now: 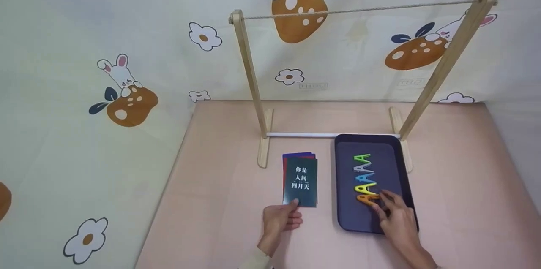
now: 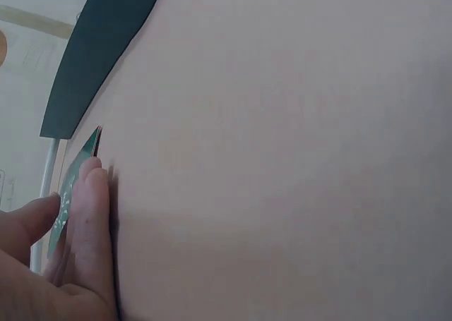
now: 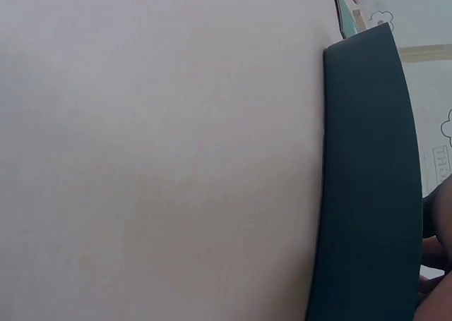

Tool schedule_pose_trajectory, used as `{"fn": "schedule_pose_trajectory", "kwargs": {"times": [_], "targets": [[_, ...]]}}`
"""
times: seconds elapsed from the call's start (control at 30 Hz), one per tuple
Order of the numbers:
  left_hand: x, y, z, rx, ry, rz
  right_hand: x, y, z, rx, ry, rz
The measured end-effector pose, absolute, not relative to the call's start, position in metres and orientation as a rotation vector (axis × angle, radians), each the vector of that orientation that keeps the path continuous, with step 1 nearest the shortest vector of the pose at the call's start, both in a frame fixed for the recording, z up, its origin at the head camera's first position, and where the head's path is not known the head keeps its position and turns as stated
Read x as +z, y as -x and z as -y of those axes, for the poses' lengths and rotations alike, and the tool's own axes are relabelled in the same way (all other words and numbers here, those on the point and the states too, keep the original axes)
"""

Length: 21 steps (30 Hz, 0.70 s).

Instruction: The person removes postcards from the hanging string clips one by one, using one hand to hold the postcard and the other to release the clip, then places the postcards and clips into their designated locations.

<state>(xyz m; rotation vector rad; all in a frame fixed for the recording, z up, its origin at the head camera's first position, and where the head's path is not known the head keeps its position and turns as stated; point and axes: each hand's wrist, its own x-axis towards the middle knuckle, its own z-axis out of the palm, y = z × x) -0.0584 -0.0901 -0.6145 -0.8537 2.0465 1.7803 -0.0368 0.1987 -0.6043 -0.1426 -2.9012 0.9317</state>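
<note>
My left hand (image 1: 279, 220) pinches the near edge of a small stack of cards, thumb on top and fingers beneath. The top card (image 1: 300, 193) is dark green with white Chinese characters; blue and red edges show behind it. My right hand (image 1: 399, 222) reaches into a dark tray (image 1: 345, 222), thumb and forefinger at the two leg ends of an orange clothespin (image 1: 366, 198). Beyond it in a column lie a yellow clothespin (image 1: 364, 188), a blue clothespin (image 1: 364, 177), a grey clothespin (image 1: 363, 168) and a green clothespin (image 1: 362, 158).
Behind the cards and tray stands a wooden frame (image 1: 250, 70) with a rope (image 1: 372, 9) strung across its top and a white rod (image 1: 300, 134) low between its feet. The table (image 1: 219, 201) has a pale pink cover. A rabbit-print backdrop (image 1: 169, 49) rises behind.
</note>
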Motion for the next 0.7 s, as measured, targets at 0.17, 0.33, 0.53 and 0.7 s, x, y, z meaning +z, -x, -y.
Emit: {"fn": "schedule_pose_trajectory", "kwargs": {"times": [0.17,0.33,0.53,0.7], "targets": [[-0.6163,0.0539,0.0901,1.779,0.866,-2.07,-0.6058,0.0358,-0.1984,0.949,0.122,2.868],[-0.6152,0.0535,0.0888,1.802,0.856,-2.095,-0.6052,0.0367,-0.1973,0.957,0.142,2.886],[-0.6144,0.054,0.0896,1.782,0.818,-2.113,-0.6074,0.0339,-0.1956,0.905,0.141,2.87],[-0.6072,0.0548,0.0965,1.719,0.708,-2.144,-0.6035,0.0309,-0.1976,0.906,0.136,2.837]]}}
